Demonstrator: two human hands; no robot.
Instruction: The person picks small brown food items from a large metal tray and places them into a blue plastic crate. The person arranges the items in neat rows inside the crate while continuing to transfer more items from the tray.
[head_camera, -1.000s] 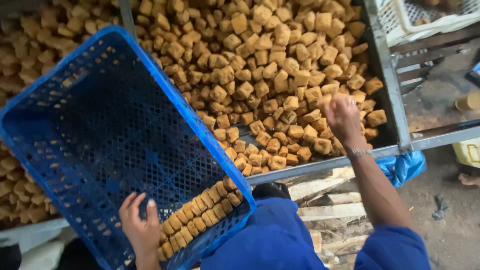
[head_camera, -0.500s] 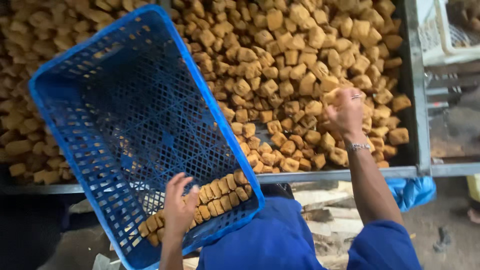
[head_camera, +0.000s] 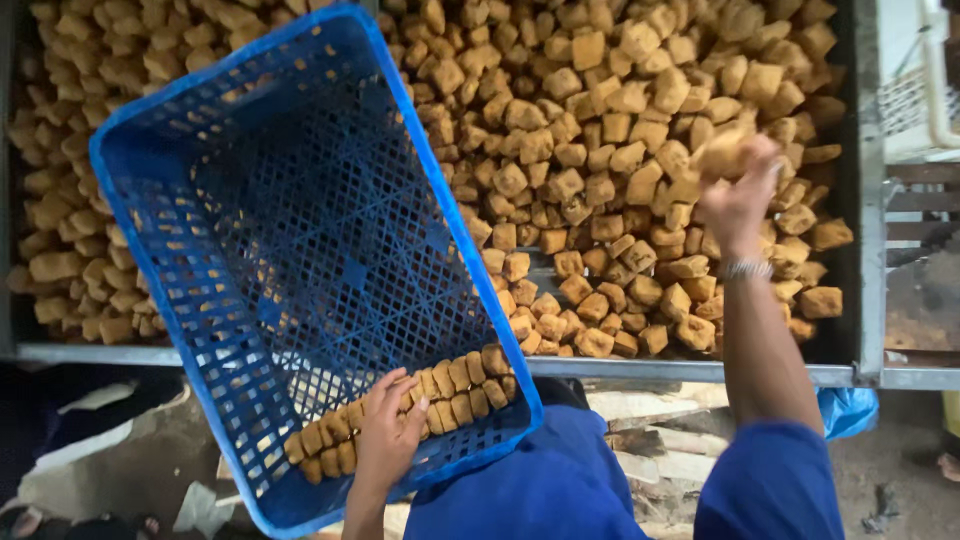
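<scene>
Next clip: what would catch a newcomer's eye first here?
The big blue mesh crate, tilted at left of centre, with golden-brown cubes lined up along its lower edge under the left hand. Behind it a metal tray heaped with loose cubes fills the top, where the right hand lifts a few.

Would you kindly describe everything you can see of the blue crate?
The blue crate is rectangular, looks like plastic, and has a lattice floor and perforated walls with a solid rim. It is tilted, its near end lowest, above the edge of a metal tray of brown cubes. Two neat rows of brown cubes lie along its low end; the rest of the floor is bare. The left hand rests inside on those cubes.
</scene>
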